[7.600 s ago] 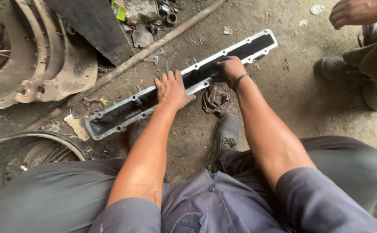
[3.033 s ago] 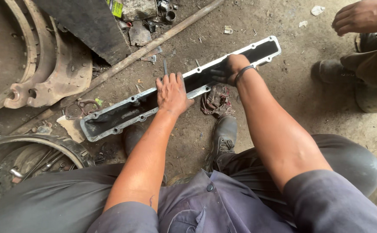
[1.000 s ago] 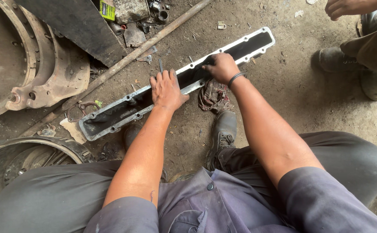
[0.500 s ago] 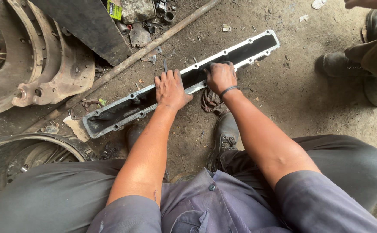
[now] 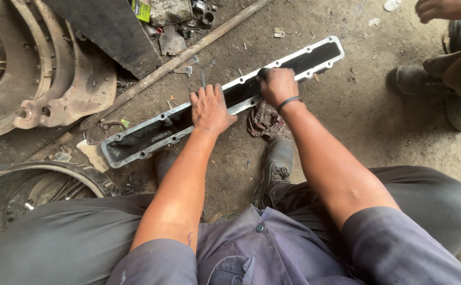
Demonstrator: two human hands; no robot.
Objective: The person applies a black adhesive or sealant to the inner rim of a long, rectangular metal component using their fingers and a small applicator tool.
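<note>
Head view: long, narrow grey metal cover with bolt holes, lying diagonally on dirt floor. Left hand, fingers spread, pressed flat on its near rim. Right hand, fist closed on a small dark object inside it. Crumpled dirty rag just beside.

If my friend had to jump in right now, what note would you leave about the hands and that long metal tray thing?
Left hand: flat, pressing on the long metal cover near its middle. Right hand: closed, working inside the cover's dark hollow; any tool in it is hidden. The cover lies open side up on the dirt floor, with a dirty rag beside it by the boot. How clean the inside is, I cannot tell.
</note>
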